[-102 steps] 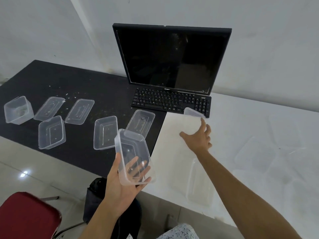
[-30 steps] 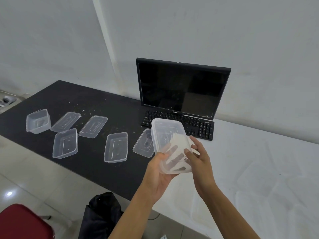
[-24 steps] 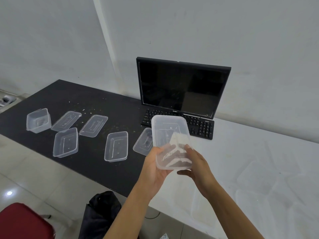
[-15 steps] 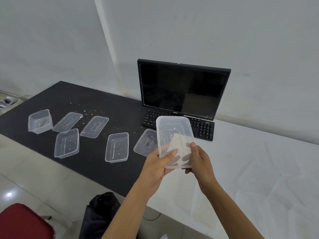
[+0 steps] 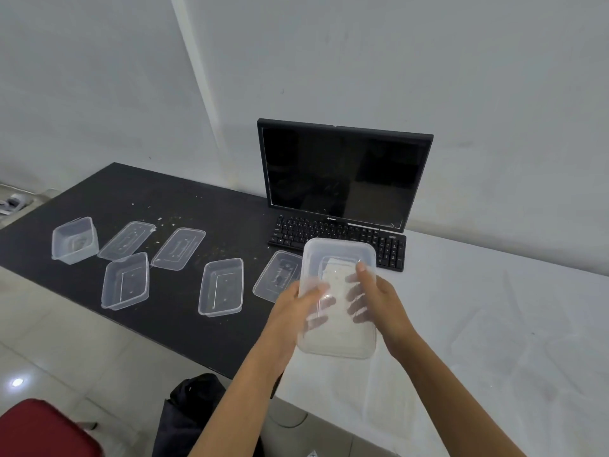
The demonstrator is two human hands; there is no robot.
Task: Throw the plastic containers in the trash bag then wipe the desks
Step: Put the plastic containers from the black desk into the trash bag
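Note:
Both hands hold a clear plastic container (image 5: 339, 258) up in front of me, over the seam between the two desks. My left hand (image 5: 290, 311) grips its left side and my right hand (image 5: 379, 301) its right side, with a clear lid nested inside it. On the black desk (image 5: 204, 338) lie several more clear containers and lids, among them a tub (image 5: 74, 240), a container (image 5: 125, 280), another container (image 5: 220, 286) and a lid (image 5: 280, 275). A black trash bag (image 5: 188, 410) stands on the floor below the desk edge.
A black monitor (image 5: 342, 173) and keyboard (image 5: 336, 235) stand at the back where the desks meet. Crumbs speckle the black desk. The white desk (image 5: 494, 324) carries faint clear containers at the right. A red chair seat (image 5: 39, 430) is at the lower left.
My right hand fetched a lid from by the keyboard and brought it to the container in my left hand. Over the last second both hands shifted the stacked pair slightly right and tilted it.

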